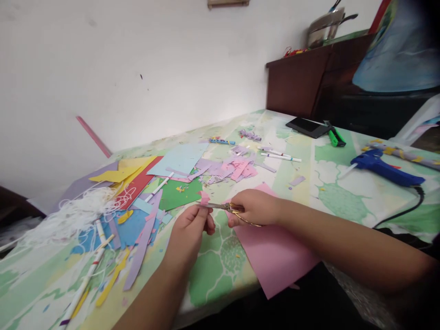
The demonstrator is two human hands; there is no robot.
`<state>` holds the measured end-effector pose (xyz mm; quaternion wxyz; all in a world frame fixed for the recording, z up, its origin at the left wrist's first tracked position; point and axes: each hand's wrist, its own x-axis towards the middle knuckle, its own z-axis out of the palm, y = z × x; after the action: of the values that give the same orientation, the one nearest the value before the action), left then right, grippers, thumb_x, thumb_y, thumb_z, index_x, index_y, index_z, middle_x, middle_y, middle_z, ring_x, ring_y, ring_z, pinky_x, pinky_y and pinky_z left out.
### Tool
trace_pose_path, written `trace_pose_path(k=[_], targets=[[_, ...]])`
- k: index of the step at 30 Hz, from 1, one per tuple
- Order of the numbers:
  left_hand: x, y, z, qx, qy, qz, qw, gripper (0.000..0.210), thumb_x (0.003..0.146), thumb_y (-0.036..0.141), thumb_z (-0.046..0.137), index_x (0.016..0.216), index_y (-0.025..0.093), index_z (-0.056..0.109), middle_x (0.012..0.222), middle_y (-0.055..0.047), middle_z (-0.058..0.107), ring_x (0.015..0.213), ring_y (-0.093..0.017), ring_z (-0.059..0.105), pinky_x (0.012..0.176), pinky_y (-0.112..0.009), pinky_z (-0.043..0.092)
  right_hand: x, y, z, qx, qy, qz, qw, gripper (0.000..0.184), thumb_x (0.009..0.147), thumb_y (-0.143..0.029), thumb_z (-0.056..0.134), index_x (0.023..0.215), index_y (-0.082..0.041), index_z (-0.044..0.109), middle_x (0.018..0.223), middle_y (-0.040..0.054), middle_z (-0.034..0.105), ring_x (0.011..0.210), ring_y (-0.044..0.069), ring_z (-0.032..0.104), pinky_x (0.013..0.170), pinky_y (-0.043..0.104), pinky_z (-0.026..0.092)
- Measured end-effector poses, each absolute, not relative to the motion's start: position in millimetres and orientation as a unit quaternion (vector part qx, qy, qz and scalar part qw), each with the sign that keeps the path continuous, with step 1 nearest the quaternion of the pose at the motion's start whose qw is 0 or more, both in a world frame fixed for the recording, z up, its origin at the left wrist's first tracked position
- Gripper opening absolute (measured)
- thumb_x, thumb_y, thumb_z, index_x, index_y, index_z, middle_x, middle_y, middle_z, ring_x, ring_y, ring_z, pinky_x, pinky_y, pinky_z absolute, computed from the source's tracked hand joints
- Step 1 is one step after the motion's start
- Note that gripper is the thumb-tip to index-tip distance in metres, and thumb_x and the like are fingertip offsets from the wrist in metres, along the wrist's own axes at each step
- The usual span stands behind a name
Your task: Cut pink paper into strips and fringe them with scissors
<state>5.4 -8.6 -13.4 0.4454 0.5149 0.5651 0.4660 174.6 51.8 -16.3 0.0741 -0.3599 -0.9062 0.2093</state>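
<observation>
My right hand [256,207] is closed round the handles of a pair of scissors [222,206], whose blades point left. In my left hand [192,227], thumb and fingers pinch a small strip of pink paper [204,197] that stands up by the blade tips. The blades lie across the strip, close to my left fingertips. Below my right wrist a larger sheet of pink paper [275,256] rests on the table, one corner reaching past its front edge. Cut pink and lilac paper pieces [237,168] lie in a heap beyond my hands.
White string [85,211] tangles over coloured sheets at left. A white marker [82,284] lies near the front left. At right are a blue glue gun [388,169] with its cord, a green box cutter [336,137] and a black phone [307,127]. A wall bounds the table behind.
</observation>
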Motion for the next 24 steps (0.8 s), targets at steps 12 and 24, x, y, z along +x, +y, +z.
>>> trace_pose_path(k=[12,24], targets=[[8.3,-8.8,-10.7,0.515,0.575,0.458,0.441,0.018,0.070,0.033,0.044,0.066,0.016,0.051,0.046,0.004,0.049,0.044,-0.008,0.045,0.049,-0.020,0.037,172.1,50.5,-16.0,-0.372,-0.896,0.228,0.083,0.048,0.060,-0.063,0.039,0.058,-0.017,0.048,0.049,-0.0020,0.047,0.045,0.008,0.038,0.042,0.020,0.021],[10.7,-6.4,-13.0,0.489,0.569,0.470,0.465,0.018,0.068,0.032,0.045,0.066,0.015,0.051,0.051,0.002,0.053,0.046,-0.011,0.050,0.049,-0.025,0.042,172.5,49.9,-11.9,-0.403,-0.885,0.221,0.078,0.050,0.058,-0.066,0.037,0.057,-0.017,0.049,0.046,-0.0016,0.047,0.044,0.008,0.038,0.042,0.020,0.022]])
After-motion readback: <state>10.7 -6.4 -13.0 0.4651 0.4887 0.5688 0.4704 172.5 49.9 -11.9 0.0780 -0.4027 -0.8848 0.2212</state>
